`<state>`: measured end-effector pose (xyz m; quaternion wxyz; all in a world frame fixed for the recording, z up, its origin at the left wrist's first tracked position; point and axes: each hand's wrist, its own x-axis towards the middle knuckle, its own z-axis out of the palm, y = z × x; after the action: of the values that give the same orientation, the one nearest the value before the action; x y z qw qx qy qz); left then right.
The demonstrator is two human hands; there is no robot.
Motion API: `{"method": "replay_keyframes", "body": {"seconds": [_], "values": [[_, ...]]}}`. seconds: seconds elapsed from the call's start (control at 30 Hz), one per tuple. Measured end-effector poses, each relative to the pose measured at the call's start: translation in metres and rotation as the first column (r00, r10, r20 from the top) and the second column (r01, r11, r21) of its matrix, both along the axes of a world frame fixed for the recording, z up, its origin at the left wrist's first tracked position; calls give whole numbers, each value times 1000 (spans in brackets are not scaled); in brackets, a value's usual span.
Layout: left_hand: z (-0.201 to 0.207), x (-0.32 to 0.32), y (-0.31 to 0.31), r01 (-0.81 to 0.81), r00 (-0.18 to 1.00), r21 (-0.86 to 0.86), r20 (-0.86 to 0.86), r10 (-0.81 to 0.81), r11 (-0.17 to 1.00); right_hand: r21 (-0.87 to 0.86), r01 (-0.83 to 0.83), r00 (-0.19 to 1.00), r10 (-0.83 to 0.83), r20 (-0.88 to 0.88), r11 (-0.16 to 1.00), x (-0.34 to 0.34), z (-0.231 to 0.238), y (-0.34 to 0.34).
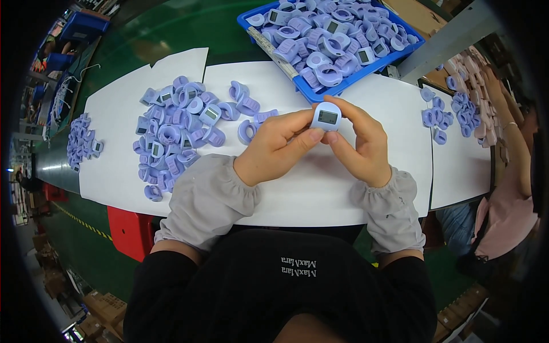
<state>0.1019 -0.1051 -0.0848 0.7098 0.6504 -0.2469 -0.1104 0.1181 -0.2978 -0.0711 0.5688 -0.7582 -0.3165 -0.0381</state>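
Between my two hands is a small lilac ring-shaped device with a grey screen (327, 118), held upright with its screen facing me. Dark marks show on that screen. My left hand (280, 146) pinches its lower left side with thumb and fingers. On the other side, my right hand (363, 143) closes on its edge, thumb below and forefinger at the top. A heap of the same lilac devices (171, 134) lies on the white sheet to the left. A loose lilac device (247, 131) rests just beside my left hand.
A blue tray (343, 88) full of lilac devices stands at the back, near a grey metal post (446, 43). Smaller groups lie at far left (83, 140) and right (437, 117). A co-worker's arm (514, 137) reaches in at right. A red stool (130, 231) stands below the table edge.
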Motion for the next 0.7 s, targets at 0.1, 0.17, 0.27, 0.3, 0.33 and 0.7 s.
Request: {"method": "replay_keyframes", "body": {"seconds": [0.1, 0.17, 0.27, 0.3, 0.33, 0.7], "values": [[0, 0, 0, 0, 1000, 3, -1, 0, 1000, -9, 3, 1000, -3, 9, 1000, 1, 0, -1], [0, 0, 0, 8, 1000, 11, -1, -8, 1000, -8, 4, 1000, -4, 8, 1000, 0, 1, -1], [0, -1, -1, 6, 1000, -15, -3, -7, 1000, -9, 2, 1000, -2, 10, 1000, 0, 0, -1], [0, -1, 0, 5, 1000, -9, -10, -5, 1000, -14, 3, 1000, -2, 14, 1000, 0, 0, -1], [0, -1, 0, 5, 1000, -5, -16, -5, 1000, -15, 3, 1000, -3, 15, 1000, 0, 1, -1], [-1, 0, 0, 1, 1000, 13, -8, -1, 1000, -27, 58, 997, -56, 59, 998, -1, -2, 1]]}}
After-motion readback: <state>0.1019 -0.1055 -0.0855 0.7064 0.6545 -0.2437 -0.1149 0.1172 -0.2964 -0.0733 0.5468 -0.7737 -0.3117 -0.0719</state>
